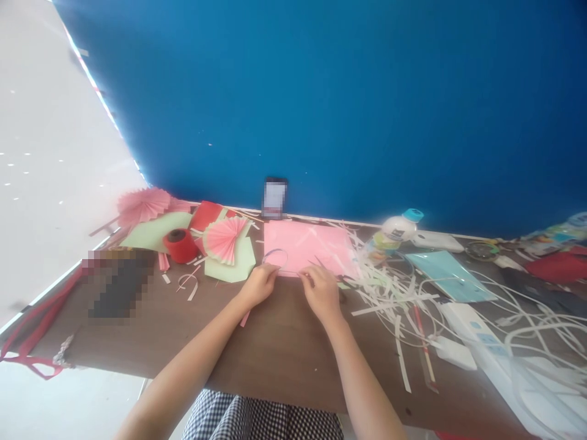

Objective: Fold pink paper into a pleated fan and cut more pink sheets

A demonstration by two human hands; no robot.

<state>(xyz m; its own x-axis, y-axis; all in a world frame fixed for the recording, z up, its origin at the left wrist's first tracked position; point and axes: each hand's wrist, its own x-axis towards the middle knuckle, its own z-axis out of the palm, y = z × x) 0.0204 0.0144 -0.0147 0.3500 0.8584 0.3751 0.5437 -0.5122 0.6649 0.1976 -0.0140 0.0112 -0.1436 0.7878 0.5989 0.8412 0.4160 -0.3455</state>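
My left hand (260, 285) is closed in a pinch on a thin paper strip (277, 250), which curls up in a loop above the fingers. Fingertips of my right hand (321, 292) are pressed together on what looks like the strip's other end, between the two hands. A slim dark point shows just above the right hand; its kind is unclear. Both hands are at the near edge of a pink paper sheet (302, 235). A short pink strip (245, 318) pokes out below my left wrist.
Left lie pleated pink paper fans (227, 238), green paper (232, 269), a red spool (180, 245) and a curled strip (191, 287). A phone (275, 198) leans on the blue wall. To the right are heaped paper strips (389, 290), a bottle (394, 235), a power strip (481, 339) and cables.
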